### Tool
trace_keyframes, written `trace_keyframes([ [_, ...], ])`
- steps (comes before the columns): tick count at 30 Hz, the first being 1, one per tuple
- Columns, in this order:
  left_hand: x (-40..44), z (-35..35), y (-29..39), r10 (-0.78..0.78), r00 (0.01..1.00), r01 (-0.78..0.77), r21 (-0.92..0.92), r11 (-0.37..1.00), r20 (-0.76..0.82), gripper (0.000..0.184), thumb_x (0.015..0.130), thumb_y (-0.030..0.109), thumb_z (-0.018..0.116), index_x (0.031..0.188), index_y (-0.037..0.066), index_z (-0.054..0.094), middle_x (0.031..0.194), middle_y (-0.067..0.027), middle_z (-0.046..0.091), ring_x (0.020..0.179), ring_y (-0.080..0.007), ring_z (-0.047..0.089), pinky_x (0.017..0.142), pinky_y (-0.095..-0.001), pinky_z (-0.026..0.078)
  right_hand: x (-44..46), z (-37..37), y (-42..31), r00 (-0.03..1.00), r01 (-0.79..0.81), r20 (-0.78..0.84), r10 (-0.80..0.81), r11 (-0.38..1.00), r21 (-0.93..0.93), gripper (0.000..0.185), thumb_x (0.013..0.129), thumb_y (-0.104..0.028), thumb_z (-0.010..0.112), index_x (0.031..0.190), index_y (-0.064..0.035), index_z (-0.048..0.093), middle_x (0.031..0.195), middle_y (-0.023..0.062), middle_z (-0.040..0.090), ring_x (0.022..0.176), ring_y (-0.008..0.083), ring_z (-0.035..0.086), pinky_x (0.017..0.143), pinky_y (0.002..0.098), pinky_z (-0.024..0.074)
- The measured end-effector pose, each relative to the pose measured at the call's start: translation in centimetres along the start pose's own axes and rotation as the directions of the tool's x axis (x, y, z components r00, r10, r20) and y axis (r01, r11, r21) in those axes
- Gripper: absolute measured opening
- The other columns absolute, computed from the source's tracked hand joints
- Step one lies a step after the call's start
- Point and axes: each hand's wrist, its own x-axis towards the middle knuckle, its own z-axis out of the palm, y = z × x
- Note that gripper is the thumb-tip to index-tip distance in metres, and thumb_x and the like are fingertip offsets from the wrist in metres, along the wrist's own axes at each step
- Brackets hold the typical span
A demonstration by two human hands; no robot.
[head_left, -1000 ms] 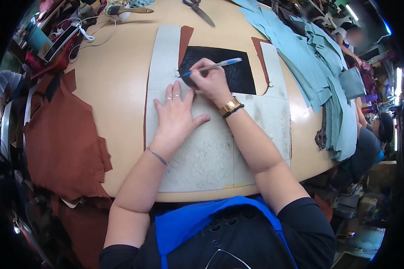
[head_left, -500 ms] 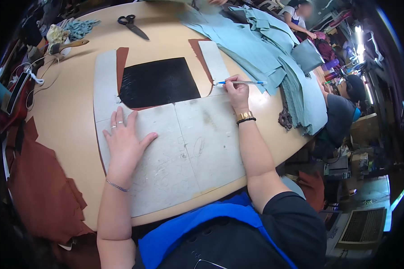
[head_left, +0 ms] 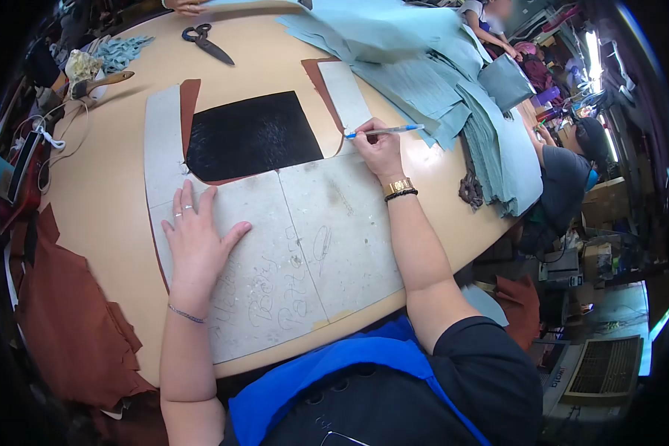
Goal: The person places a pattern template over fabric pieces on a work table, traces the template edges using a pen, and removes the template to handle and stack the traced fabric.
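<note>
My left hand (head_left: 201,238) lies flat with fingers spread on a large pale grey U-shaped pattern board (head_left: 275,260), which has handwriting on it. My right hand (head_left: 381,152) grips a clear pen with a blue tip (head_left: 394,129). Its tip meets the inner edge of the board's right arm, near the curved corner. Reddish-brown material (head_left: 189,104) shows from under the board along both arms and the lower edge of the opening. Inside that opening lies a black piece (head_left: 256,134), rounded at its lower left corner.
Blue-green sheets (head_left: 431,104) are heaped at the right and back. Scissors (head_left: 209,46) and a brush (head_left: 104,83) lie at the back left. Reddish-brown material (head_left: 74,312) hangs over the left edge. Another person's hand (head_left: 186,7) is at the far edge; co-workers sit at right.
The view has shifted slightly, moving the table's contents left. At the far edge, the other person's hand has moved left and a blue-green sheet is spread wider. My hands keep nearly the same places.
</note>
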Motion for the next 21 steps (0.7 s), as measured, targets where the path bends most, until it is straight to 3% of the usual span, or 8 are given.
trace_keyframes([
  [8, 0.0, 0.0, -0.1, 0.001, 1.0, 0.0, 0.003, 1.0, -0.004, 0.076, 0.079, 0.051, 0.074, 0.138, 0.011, 0.047, 0.152, -0.0217, 0.033, 0.143, -0.0371, 0.028, 0.107, -0.0659, 0.03, 0.1, -0.3, 0.0, 1.0, 0.007, 0.018, -0.007, 1.0, -0.011, 0.008, 0.085, -0.01, 0.065, 0.085, -0.0021, 0.065, 0.072, 0.0016, 0.066, 0.059, 0.0048, 0.056, 0.054, 0.0214, 0.0447],
  [11, -0.2, -0.1, -0.3, 0.032, 0.999, -0.032, -0.002, 0.999, -0.039, 0.073, 0.079, 0.05, 0.074, 0.136, 0.01, 0.05, 0.15, -0.0217, 0.036, 0.141, -0.0368, 0.032, 0.107, -0.0615, 0.033, 0.2, -1.1, -0.1, 0.966, -0.217, -0.045, 0.254, 0.894, 0.393, 0.008, 0.091, -0.011, 0.062, 0.093, -0.0033, 0.065, 0.077, 0.0029, 0.068, 0.062, 0.0051, 0.056, 0.056, 0.0211, 0.0446],
  [12, -0.1, -0.1, -0.7, 0.045, 0.997, -0.046, -0.005, 0.999, -0.057, 0.072, 0.079, 0.049, 0.075, 0.135, 0.01, 0.051, 0.149, -0.0217, 0.038, 0.14, -0.0368, 0.033, 0.107, -0.0595, 0.034, -0.1, -1.9, -0.6, 0.958, -0.224, -0.051, 0.282, 0.848, 0.48, 0.013, 0.096, -0.016, 0.059, 0.099, -0.0047, 0.064, 0.081, 0.0043, 0.069, 0.065, 0.0048, 0.056, 0.058, 0.0207, 0.0447],
  [15, 1.7, 1.0, -3.7, 0.066, 0.998, -0.068, -0.136, 0.988, -0.015, 0.076, 0.078, 0.051, 0.074, 0.136, 0.009, 0.051, 0.147, -0.0211, 0.041, 0.139, -0.037, 0.036, 0.107, -0.0545, 0.036, -2.5, -5.4, -1.1, 0.953, -0.27, -0.044, 0.301, 0.903, 0.333, 0.02, 0.099, -0.023, 0.057, 0.1, -0.0031, 0.063, 0.084, 0.0055, 0.069, 0.071, 0.0061, 0.058, 0.064, 0.0213, 0.0475],
  [18, 1.3, -0.8, -3.5, -0.011, 0.997, 0.003, -0.101, 0.995, -0.078, 0.08, 0.076, 0.054, 0.075, 0.138, 0.009, 0.05, 0.144, -0.0216, 0.045, 0.135, -0.0372, 0.04, 0.107, -0.0489, 0.037, -7.2, -8.4, -1.7, 0.962, -0.272, -0.005, 0.272, 0.962, -0.016, 0.025, 0.099, -0.025, 0.058, 0.101, -0.0003, 0.063, 0.088, 0.0068, 0.069, 0.077, 0.0117, 0.061, 0.072, 0.0256, 0.0507],
  [19, 1.1, -0.8, -3.5, -0.046, 0.992, 0.039, -0.061, 0.997, -0.119, 0.084, 0.076, 0.056, 0.075, 0.14, 0.009, 0.048, 0.145, -0.0221, 0.043, 0.136, -0.0371, 0.039, 0.108, -0.0504, 0.036, -8.6, -9.2, -1.5, 0.962, -0.263, 0.03, 0.27, 0.953, -0.152, 0.024, 0.098, -0.023, 0.06, 0.103, 0.0005, 0.062, 0.088, 0.0072, 0.069, 0.08, 0.0135, 0.062, 0.074, 0.027, 0.0517],
  [21, 0.6, 0.5, -3.8, -0.119, 0.974, 0.125, 0.02, 0.992, -0.193, 0.092, 0.074, 0.062, 0.073, 0.144, 0.009, 0.044, 0.147, -0.0231, 0.04, 0.139, -0.0367, 0.035, 0.109, -0.0534, 0.033, -10.7, -9.6, -2.7, 0.978, -0.188, 0.043, 0.204, 0.951, -0.247, 0.022, 0.095, -0.018, 0.064, 0.107, 0.0009, 0.063, 0.092, 0.007, 0.069, 0.083, 0.0144, 0.063, 0.076, 0.0277, 0.0518],
])
